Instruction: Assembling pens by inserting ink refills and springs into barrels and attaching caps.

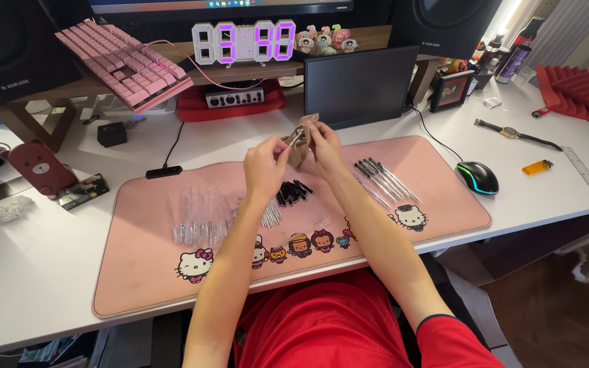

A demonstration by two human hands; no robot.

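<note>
Both my hands are raised over a pink desk mat (145, 266). My left hand (265, 165) and my right hand (324, 148) together hold a small brown paper pouch (300, 143), each pinching its top edge. Below them on the mat lie several clear pen barrels (199, 216), a small heap of black pen caps (293, 192), some thin refills (271, 214) and a row of assembled pens (383, 176) to the right.
A black mouse (478, 177) sits right of the mat, with an orange lighter (537, 166), a wristwatch (512, 133) and a metal ruler (582, 167) beyond. Behind stand a dark tablet screen (359, 85), a digital clock (243, 42) and a pink keyboard (123, 63).
</note>
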